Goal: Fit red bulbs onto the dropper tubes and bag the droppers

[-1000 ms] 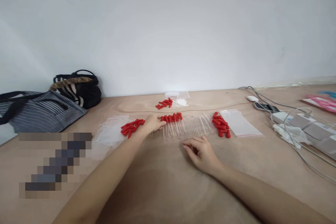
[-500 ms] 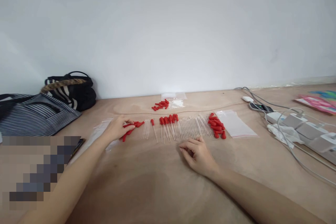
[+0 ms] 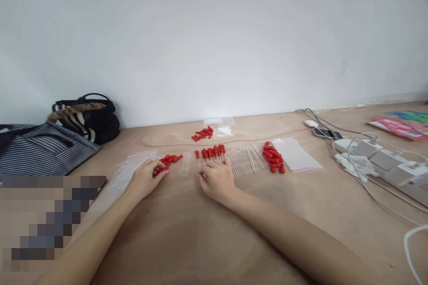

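Observation:
My left hand [image 3: 146, 179] lies at the left pile of red rubber bulbs [image 3: 172, 159], its fingers curled down round a bulb at the near edge. Farther right, my right hand [image 3: 218, 181] is over the lower ends of the droppers with red bulbs on top [image 3: 209, 152]. Its bent fingertips are at the tube of the leftmost dropper [image 3: 197, 154], partly hiding it. A few bare clear tubes [image 3: 185, 164] lie between my hands. A long row of bare tubes [image 3: 245, 160] extends to the right of my right hand.
Another pile of red bulbs [image 3: 273, 158] ends the row, beside a clear zip bag [image 3: 297, 155]. More bulbs [image 3: 203, 133] lie at the back. Plastic bags [image 3: 122, 173] are under my left hand. Bags [image 3: 90, 120] stand left; a power strip [image 3: 384, 156] with cables lies right.
My right hand has moved left, from below the bare tubes to the bulbed droppers. The leftmost dropper now stands straighter and closer to its group. My left hand stays at its pile, slightly lower.

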`<state>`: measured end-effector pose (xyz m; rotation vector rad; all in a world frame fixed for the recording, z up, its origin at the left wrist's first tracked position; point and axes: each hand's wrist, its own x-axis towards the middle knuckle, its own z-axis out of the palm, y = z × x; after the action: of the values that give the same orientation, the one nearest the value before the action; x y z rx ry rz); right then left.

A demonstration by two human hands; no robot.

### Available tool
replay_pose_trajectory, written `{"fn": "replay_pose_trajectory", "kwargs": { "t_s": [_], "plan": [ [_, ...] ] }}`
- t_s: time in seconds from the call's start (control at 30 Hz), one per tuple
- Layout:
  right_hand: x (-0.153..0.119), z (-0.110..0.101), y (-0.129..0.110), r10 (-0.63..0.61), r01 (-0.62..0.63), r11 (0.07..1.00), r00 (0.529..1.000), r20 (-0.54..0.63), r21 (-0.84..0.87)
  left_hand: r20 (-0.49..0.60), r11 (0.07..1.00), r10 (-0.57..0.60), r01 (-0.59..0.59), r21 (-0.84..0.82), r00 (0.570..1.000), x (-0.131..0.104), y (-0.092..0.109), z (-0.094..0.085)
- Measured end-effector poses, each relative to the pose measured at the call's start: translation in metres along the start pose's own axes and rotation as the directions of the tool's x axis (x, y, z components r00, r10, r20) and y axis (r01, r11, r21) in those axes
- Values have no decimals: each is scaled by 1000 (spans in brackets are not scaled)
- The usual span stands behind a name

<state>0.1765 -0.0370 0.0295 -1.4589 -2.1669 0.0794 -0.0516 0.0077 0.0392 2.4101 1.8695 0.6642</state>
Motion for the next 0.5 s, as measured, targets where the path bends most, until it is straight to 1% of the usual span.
{"fn": "replay_pose_trajectory", "kwargs": {
  "t_s": [0.1,0.17,0.23,0.3,0.37,0.43,0.5],
  "plan": [
    [28,6,-21,119,-115,992,988,102,-47,-22,996,-39,37,-78,999,0,1,-1],
    [42,11,-30,214,-206,977,960,181,-64,-65,989,-68,59,-132,996,-1,1,-4],
    [52,16,-34,295,-285,955,926,234,-76,-105,981,-84,63,-184,991,-4,0,-6],
    [59,21,-34,357,-350,934,896,266,-74,-105,963,-82,52,-266,991,-11,-1,-8],
    [63,23,-32,399,-400,914,866,301,-61,-62,934,-55,30,-355,997,-23,0,-8],
    [66,24,-30,422,-429,902,844,330,-55,13,918,5,0,-397,1000,-39,3,-9],
    [68,23,-29,410,-420,906,841,354,-51,131,923,94,-37,-383,987,-54,6,-10]
  ]
}}
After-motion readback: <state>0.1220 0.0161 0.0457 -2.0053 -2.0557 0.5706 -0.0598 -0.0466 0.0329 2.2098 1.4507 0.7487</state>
